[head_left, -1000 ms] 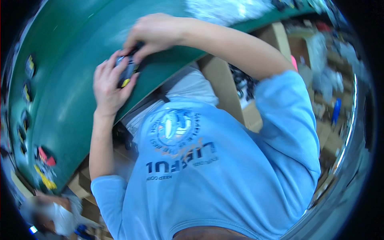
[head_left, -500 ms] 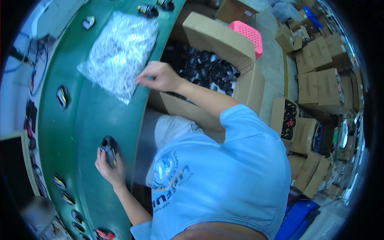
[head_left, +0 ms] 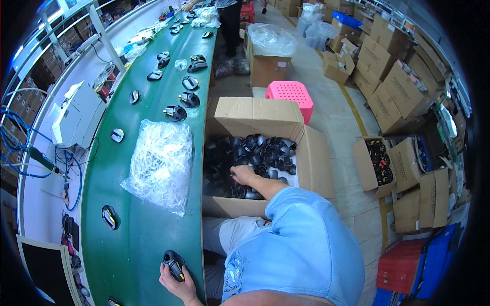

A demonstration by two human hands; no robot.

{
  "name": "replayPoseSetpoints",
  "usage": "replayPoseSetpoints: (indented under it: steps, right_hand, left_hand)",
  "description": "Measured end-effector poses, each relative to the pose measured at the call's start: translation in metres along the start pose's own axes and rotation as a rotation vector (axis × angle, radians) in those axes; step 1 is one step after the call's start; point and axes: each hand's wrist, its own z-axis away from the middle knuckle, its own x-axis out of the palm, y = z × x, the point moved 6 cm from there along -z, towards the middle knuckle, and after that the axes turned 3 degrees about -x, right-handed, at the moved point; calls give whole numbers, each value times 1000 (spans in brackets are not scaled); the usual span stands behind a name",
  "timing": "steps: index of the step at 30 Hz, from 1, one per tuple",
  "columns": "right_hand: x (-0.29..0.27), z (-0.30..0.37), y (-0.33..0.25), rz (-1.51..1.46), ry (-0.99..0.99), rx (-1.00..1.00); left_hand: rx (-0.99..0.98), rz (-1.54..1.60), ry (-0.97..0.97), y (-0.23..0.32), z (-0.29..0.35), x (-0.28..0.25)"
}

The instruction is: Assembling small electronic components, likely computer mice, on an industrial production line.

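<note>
L hand (head_left: 176,283) grips a black-and-yellow part (head_left: 174,265) w/ fingers wrapped round its near end, resting on the green belt (head_left: 138,239) at its near edge, just below the clear bag of white bits (head_left: 161,163). R hand (head_left: 243,175) is down in the open cardboard box (head_left: 260,120), right of the bag, fingers curled among the black parts (head_left: 255,153); can't tell if it's actually got one. Box sits touching the belt's right edge. More black-and-yellow parts lie spaced along the belt: one (head_left: 108,217) left of the bag's near corner, others (head_left: 176,112) beyond the bag's far end. Pink stool (head_left: 292,93) stands just behind the box. White machine (head_left: 76,120) sits on the bench left of the bag, across the belt.
</note>
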Motion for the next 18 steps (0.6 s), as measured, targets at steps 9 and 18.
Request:
replayPoseSetpoints:
  steps: [9, 18]
  right_hand:
    - [-55, 3, 74, -396, 640, 168]
    - [-139, 7, 36, -844, 1229, 163]
  left_hand:
    - [34, 22, -27, 6, -7, 1]
    - [81, -45, -16, 19, -10, -7]
